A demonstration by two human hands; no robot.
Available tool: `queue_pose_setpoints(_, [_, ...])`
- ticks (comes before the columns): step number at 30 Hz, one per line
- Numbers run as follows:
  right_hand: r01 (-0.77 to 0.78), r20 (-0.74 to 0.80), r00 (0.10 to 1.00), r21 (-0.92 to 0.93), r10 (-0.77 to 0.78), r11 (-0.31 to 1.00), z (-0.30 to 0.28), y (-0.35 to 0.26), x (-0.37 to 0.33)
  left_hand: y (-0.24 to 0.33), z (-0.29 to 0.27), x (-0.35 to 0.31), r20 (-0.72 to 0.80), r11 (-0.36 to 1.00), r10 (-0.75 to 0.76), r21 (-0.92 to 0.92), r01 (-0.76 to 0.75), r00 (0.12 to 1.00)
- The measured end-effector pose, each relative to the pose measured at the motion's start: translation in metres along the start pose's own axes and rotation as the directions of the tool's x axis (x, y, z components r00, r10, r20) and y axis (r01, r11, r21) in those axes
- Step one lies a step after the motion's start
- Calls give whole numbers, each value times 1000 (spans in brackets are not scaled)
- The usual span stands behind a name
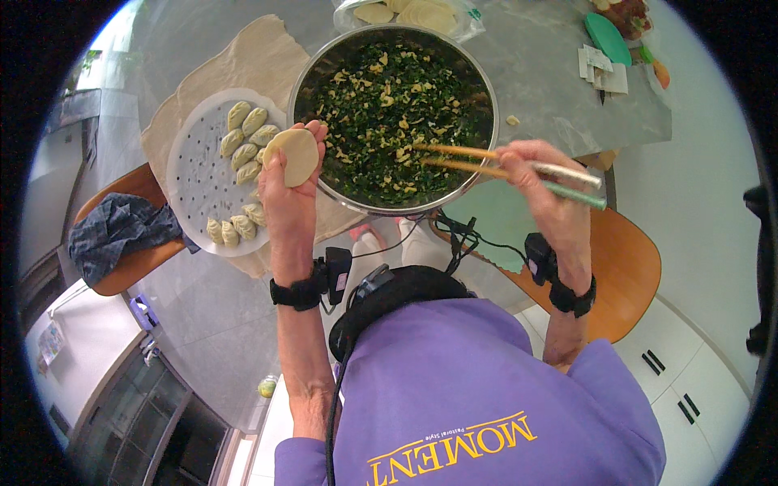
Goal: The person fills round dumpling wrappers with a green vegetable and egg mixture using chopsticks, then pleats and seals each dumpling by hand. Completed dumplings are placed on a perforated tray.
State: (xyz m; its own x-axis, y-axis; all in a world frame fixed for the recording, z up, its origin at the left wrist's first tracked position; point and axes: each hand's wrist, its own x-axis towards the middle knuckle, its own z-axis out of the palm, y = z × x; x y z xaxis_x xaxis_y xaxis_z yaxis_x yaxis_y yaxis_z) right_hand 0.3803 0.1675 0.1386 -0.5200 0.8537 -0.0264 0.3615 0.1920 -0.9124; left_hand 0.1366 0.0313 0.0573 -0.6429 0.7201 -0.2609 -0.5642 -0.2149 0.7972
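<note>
The left hand (287, 198) is cradling a round, pale wrapper (297, 155) just beside the left rim of the bowl (481, 105), its fingers curving up behind the disc and its thumb pressing over the near left edge, so it is lightly pinching the dough between thumb and palm. The right hand (557, 204) is closing around a pair of chopsticks (454, 151), gripping them well back from the tips, which are pointing over the green and yellow filling (389, 105); whether they are touching it I cannot tell. The wrapper is looking thin, light and soft, probably floppy wherever nothing is backing it, and likely tearing or stretching under a hard pinch; a flat palm below and a light thumb at the rim should be serving it best, leaving the middle bare. The filling is looking loose and chopped, likely shedding bits from slim, stiff sticks. On the left, the dumplings (236, 151) are lying on a perforated tray (201, 178) over a cloth (251, 61), seeming soft and easily dented, so their plump sides should be taking only a gentle hold.
</note>
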Motion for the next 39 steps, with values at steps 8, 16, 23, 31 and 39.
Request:
queue_pose_setpoints(8, [83, 116, 988, 167, -103, 983, 37, 6, -3, 1, 0, 0, -2, 1000, -10, 10, 10, 1000])
queue_pose_setpoints(16, [138, 226, 962, 80, -153, 987, 32, 2, -7, 3, 4, -2, -17, 1000, -4, 8, 4, 1000])
queue_pose_setpoints(23, [-129, -74, 989, -62, 124, 990, 7, -6, 7, 4, 7, -2, -21, 999, -16, 29, 17, 1000])
queue_pose_setpoints(31, [152, 19, 988, 107, -155, 983, 32, -4, 14, 5, 7, -3, -31, 999, -12, 49, 13, 999])
queue_pose_setpoints(39, [68, 222, 971, 120, -94, 990, 44, -10, 14, 4, 7, -2, -20, 999, -6, 50, 7, 1000])
